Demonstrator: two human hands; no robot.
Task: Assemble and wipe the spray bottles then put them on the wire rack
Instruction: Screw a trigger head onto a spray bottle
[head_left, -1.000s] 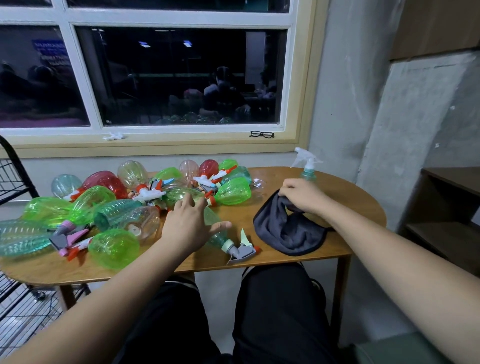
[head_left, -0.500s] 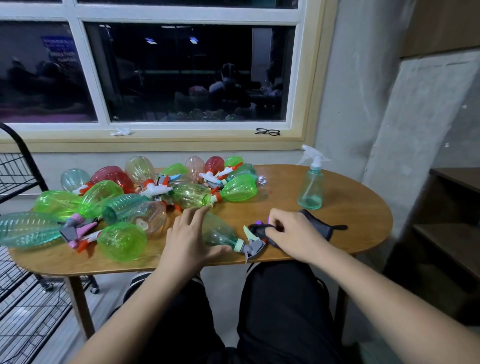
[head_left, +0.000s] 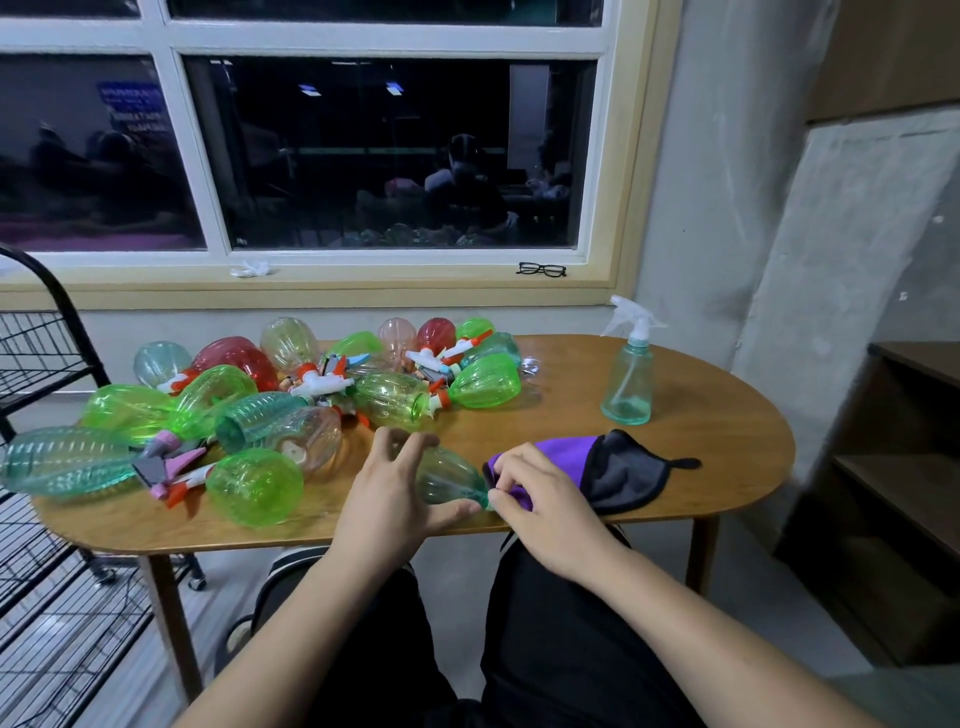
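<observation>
Left hand (head_left: 387, 499) cups the lying teal bottle (head_left: 448, 477); right hand (head_left: 540, 499) pinches the purple cloth (head_left: 563, 449) at its neck. So near the counter (head_left: 727, 441) edge, it may roll off.

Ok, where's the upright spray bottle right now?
In the head view, the upright spray bottle stands at the right of the table, behind the cloth, apart from the bottle pile.

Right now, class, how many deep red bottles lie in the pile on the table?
2: one red bottle at the back left of the pile, a second red bottle at its back right. Others may be hidden under it.
</observation>
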